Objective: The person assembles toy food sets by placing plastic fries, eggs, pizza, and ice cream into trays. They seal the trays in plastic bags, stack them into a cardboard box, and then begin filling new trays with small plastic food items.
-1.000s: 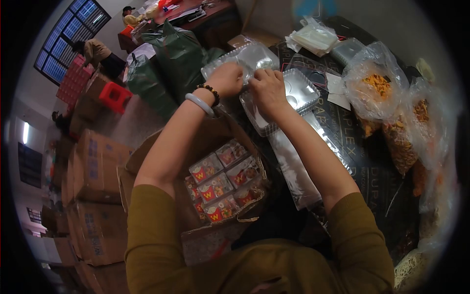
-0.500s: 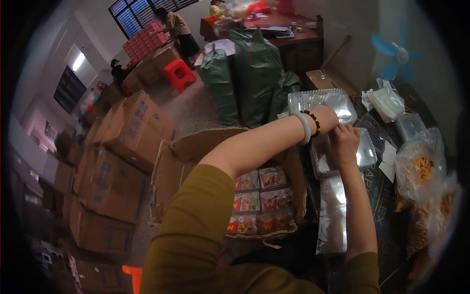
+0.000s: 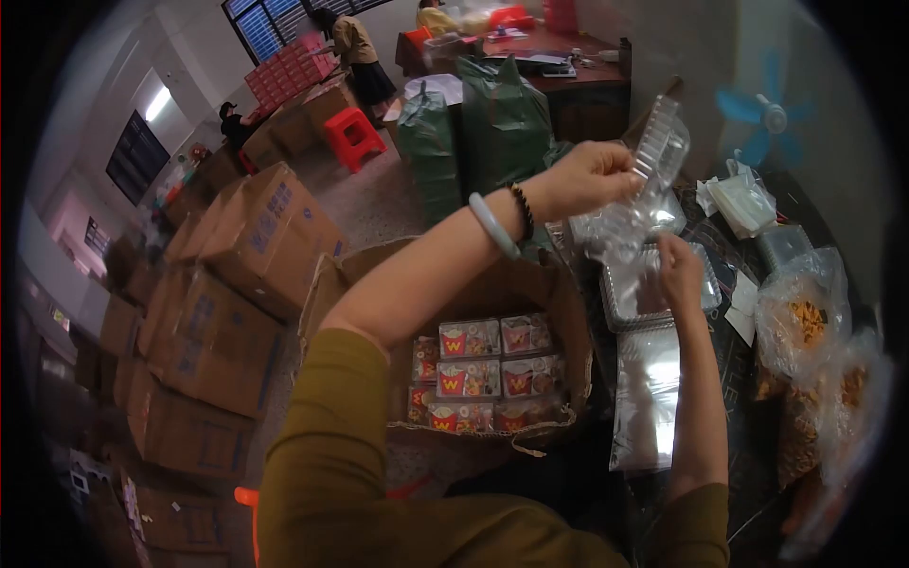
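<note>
My left hand (image 3: pixel 589 178) is raised and grips a clear plastic clamshell tray (image 3: pixel 657 163), lifted and tilted above the stack. My right hand (image 3: pixel 680 270) is lower, with its fingers on the bottom edge of the same clear plastic, just over the stack of clear trays (image 3: pixel 640 301) on the dark table. A pale bangle and a dark bead bracelet sit on my left wrist. Below my arms stands an open cardboard box (image 3: pixel 358 275) with several red-labelled packed trays (image 3: pixel 470 371) inside.
Bags of orange snacks (image 3: pixel 803 327) lie at the right, a flat clear bag (image 3: pixel 646 398) near me. Green sacks (image 3: pixel 473 133), stacked cartons (image 3: pixel 237 275), a red stool (image 3: pixel 352 138), a blue fan (image 3: pixel 769 112). Other people work at the far desk and windows.
My left hand has lifted a clear tray up off the stack and tilted it. My right hand stayed low at its bottom edge. The view shifted slightly.
</note>
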The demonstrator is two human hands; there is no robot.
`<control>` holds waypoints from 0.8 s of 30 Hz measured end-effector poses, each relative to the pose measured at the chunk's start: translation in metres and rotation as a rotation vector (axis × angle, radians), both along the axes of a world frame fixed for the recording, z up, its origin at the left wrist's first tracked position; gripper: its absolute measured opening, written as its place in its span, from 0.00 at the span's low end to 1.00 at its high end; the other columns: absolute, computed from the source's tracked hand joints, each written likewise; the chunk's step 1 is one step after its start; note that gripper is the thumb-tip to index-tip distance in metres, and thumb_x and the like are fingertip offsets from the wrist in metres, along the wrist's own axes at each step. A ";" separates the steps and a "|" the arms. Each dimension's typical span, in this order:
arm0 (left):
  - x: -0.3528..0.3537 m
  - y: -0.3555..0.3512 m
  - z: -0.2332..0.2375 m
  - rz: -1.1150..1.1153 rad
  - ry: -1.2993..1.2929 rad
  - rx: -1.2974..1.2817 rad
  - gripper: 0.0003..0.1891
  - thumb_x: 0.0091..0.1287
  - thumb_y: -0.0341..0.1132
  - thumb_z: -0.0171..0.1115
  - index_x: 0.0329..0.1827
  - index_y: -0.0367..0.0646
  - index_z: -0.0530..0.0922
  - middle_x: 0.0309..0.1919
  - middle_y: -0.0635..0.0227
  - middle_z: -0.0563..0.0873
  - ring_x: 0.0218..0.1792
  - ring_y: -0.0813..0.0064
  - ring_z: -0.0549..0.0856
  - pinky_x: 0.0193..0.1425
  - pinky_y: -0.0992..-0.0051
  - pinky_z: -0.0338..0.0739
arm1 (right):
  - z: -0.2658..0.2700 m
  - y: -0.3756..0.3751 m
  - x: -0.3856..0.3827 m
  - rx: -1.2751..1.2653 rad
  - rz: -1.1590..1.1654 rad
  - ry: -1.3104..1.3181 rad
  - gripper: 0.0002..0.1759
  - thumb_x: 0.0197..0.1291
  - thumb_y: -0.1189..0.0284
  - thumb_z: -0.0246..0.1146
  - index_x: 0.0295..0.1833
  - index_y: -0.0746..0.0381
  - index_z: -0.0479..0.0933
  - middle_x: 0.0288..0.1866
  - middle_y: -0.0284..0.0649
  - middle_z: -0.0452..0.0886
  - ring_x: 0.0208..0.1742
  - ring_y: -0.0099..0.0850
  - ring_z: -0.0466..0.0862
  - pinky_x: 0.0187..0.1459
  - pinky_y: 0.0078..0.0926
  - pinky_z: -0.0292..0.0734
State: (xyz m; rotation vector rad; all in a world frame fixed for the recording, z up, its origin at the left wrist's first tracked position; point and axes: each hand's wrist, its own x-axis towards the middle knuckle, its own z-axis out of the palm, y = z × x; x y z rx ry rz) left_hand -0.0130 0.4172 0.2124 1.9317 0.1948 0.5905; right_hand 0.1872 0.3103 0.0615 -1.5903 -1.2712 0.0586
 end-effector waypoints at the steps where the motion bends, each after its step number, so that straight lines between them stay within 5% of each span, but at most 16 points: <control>1: -0.007 -0.016 -0.014 -0.061 -0.056 -0.239 0.07 0.71 0.30 0.56 0.44 0.35 0.77 0.45 0.64 0.84 0.45 0.76 0.84 0.52 0.74 0.80 | -0.002 -0.005 0.008 -0.011 0.084 0.514 0.25 0.71 0.53 0.51 0.45 0.64 0.81 0.45 0.41 0.84 0.44 0.33 0.82 0.52 0.31 0.72; 2: -0.013 -0.034 -0.027 -0.124 -0.115 -0.478 0.06 0.72 0.30 0.55 0.44 0.36 0.76 0.49 0.61 0.84 0.48 0.72 0.84 0.56 0.71 0.81 | 0.004 -0.026 0.012 -0.048 0.162 1.018 0.30 0.73 0.49 0.46 0.46 0.66 0.79 0.43 0.41 0.84 0.42 0.31 0.81 0.48 0.33 0.75; 4: -0.021 -0.071 -0.046 -0.231 -0.126 -0.718 0.06 0.73 0.31 0.53 0.43 0.37 0.75 0.54 0.56 0.82 0.55 0.65 0.83 0.58 0.67 0.80 | 0.017 -0.081 0.001 0.165 0.600 1.264 0.24 0.72 0.53 0.50 0.49 0.64 0.78 0.40 0.38 0.83 0.40 0.29 0.81 0.44 0.30 0.77; 7: -0.013 -0.117 -0.084 -0.381 -0.213 -0.948 0.07 0.74 0.34 0.53 0.40 0.40 0.75 0.48 0.60 0.83 0.49 0.67 0.84 0.54 0.69 0.81 | 0.009 -0.165 0.005 0.142 0.448 1.327 0.16 0.70 0.61 0.56 0.49 0.63 0.77 0.39 0.36 0.82 0.39 0.25 0.82 0.38 0.21 0.79; 9: 0.000 -0.152 -0.110 -0.286 -0.163 -1.003 0.06 0.72 0.32 0.56 0.45 0.40 0.73 0.40 0.67 0.81 0.38 0.73 0.82 0.47 0.75 0.80 | 0.015 -0.221 -0.004 0.238 0.272 1.542 0.18 0.71 0.62 0.54 0.56 0.63 0.75 0.47 0.39 0.83 0.49 0.32 0.82 0.53 0.37 0.78; 10: 0.008 -0.174 -0.115 -0.240 -0.165 -0.975 0.08 0.71 0.31 0.58 0.48 0.40 0.72 0.41 0.67 0.79 0.38 0.75 0.81 0.45 0.77 0.80 | 0.015 -0.248 -0.008 0.287 0.302 1.563 0.19 0.71 0.62 0.54 0.58 0.64 0.74 0.51 0.40 0.82 0.51 0.34 0.81 0.56 0.40 0.76; 11: 0.016 -0.205 -0.120 -0.033 -0.272 -0.781 0.16 0.67 0.30 0.62 0.55 0.40 0.70 0.53 0.61 0.76 0.48 0.73 0.80 0.48 0.72 0.79 | 0.018 -0.277 -0.011 0.332 0.327 1.581 0.20 0.71 0.62 0.54 0.60 0.64 0.73 0.55 0.41 0.80 0.54 0.35 0.81 0.59 0.42 0.74; 13: 0.022 -0.256 -0.130 0.339 -0.457 0.135 0.27 0.62 0.33 0.66 0.63 0.40 0.67 0.66 0.53 0.68 0.64 0.53 0.71 0.68 0.57 0.65 | 0.022 -0.313 -0.024 0.285 0.341 1.326 0.25 0.72 0.60 0.53 0.65 0.66 0.68 0.61 0.44 0.76 0.60 0.39 0.77 0.59 0.38 0.74; 14: 0.027 -0.281 -0.134 0.254 -0.540 0.217 0.25 0.63 0.35 0.64 0.62 0.38 0.69 0.65 0.50 0.70 0.64 0.48 0.70 0.70 0.58 0.62 | 0.022 -0.328 -0.032 0.273 0.304 1.263 0.25 0.72 0.60 0.53 0.65 0.66 0.68 0.61 0.44 0.76 0.60 0.39 0.77 0.59 0.38 0.74; 17: 0.038 -0.349 -0.138 0.048 -0.637 -0.055 0.27 0.67 0.37 0.61 0.65 0.31 0.68 0.57 0.50 0.75 0.59 0.52 0.74 0.62 0.62 0.69 | 0.015 -0.358 -0.055 0.259 0.181 1.153 0.25 0.72 0.60 0.53 0.65 0.66 0.68 0.61 0.44 0.76 0.60 0.38 0.77 0.59 0.38 0.74; 21: 0.041 -0.390 -0.147 0.145 -0.641 -0.200 0.28 0.68 0.35 0.59 0.67 0.30 0.65 0.42 0.54 0.75 0.44 0.58 0.75 0.51 0.64 0.71 | -0.001 -0.374 -0.086 0.233 0.092 1.094 0.24 0.72 0.61 0.53 0.65 0.66 0.69 0.61 0.44 0.76 0.59 0.38 0.77 0.59 0.37 0.74; 24: 0.039 -0.398 -0.150 0.142 -0.578 -0.231 0.27 0.68 0.35 0.59 0.67 0.29 0.66 0.43 0.53 0.75 0.45 0.57 0.75 0.52 0.65 0.71 | -0.005 -0.379 -0.094 0.214 0.054 1.082 0.24 0.72 0.61 0.53 0.65 0.66 0.69 0.61 0.44 0.76 0.59 0.37 0.77 0.59 0.37 0.74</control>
